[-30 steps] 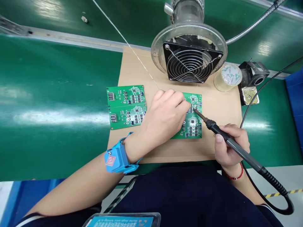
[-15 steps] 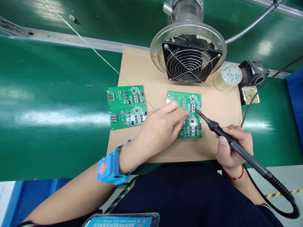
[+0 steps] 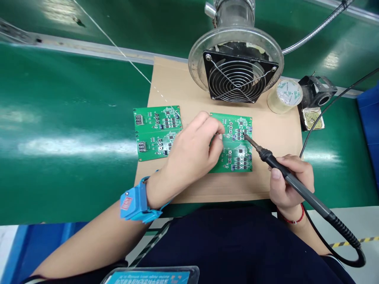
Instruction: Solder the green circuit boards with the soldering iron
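My left hand (image 3: 195, 144) is closed in a pinch on thin solder wire (image 3: 118, 49), which runs in from the upper left; a short end pokes out past the fingertips. It hovers over the left part of a green circuit board (image 3: 219, 167) and hides its display area. In my right hand (image 3: 291, 181) is a soldering iron (image 3: 309, 197), gripped like a pen. The iron's tip touches or nearly touches the dark parts in the board's upper right half. Left of it lies a second green board (image 3: 148, 135) with two small digit displays, partly behind my left hand.
Both boards lie on a cardboard sheet (image 3: 204, 192) on the green bench (image 3: 74, 177). A round fume extractor with a fan grille (image 3: 238, 85) overhangs the back. Behind on the right are a tape roll (image 3: 284, 96) and an iron stand with sponge (image 3: 313, 118). The iron's cord trails right.
My left hand has drawn back to the left, away from the iron's tip, still pinching the solder wire. The iron's tip has stayed at nearly the same spot; my right hand shifted slightly.
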Tool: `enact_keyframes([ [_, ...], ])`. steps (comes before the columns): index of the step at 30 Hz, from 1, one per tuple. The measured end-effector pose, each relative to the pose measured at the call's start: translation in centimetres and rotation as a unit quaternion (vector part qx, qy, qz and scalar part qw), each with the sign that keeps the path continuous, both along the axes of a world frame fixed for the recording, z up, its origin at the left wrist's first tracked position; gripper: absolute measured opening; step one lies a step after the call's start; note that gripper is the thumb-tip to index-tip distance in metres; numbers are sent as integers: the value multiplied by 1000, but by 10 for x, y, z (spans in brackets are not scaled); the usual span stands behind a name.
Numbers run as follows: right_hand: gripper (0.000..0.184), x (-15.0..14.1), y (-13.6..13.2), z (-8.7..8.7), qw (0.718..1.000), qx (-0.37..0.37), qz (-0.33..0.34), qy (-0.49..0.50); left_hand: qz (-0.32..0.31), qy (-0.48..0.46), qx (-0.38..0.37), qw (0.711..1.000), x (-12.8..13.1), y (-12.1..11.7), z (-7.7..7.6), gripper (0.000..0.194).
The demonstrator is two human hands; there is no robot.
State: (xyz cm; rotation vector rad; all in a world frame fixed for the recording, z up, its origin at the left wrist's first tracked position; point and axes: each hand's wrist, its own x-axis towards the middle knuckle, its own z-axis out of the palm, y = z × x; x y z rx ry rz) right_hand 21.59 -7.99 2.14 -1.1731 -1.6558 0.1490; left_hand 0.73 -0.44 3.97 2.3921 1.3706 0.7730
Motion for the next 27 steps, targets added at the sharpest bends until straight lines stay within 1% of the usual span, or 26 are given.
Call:
enact_keyframes([
  [5, 22, 2, -3, 1, 1000, -12, 5, 1, 3, 43, 36, 998, 1, 1, -2, 19],
  [8, 21, 2, -3, 1, 1000, -9, 8, 1, -6, 61, 52, 997, 2, 3, -3, 18],
  [11, 20, 2, -3, 0, 1000, -9, 11, -1, -14, 81, 66, 994, 3, 5, -6, 17],
  [18, 20, 0, -1, -3, 1000, -4, -5, -3, 6, 102, 126, 987, 13, 4, -15, 20],
  [22, 20, -1, -2, -1, 1000, -3, -7, 3, 10, 117, 144, 983, 17, 3, -15, 23],
  [27, 20, 0, -2, -1, 1000, -6, 2, 15, 12, 137, 142, 980, 13, 4, -12, 22],
])
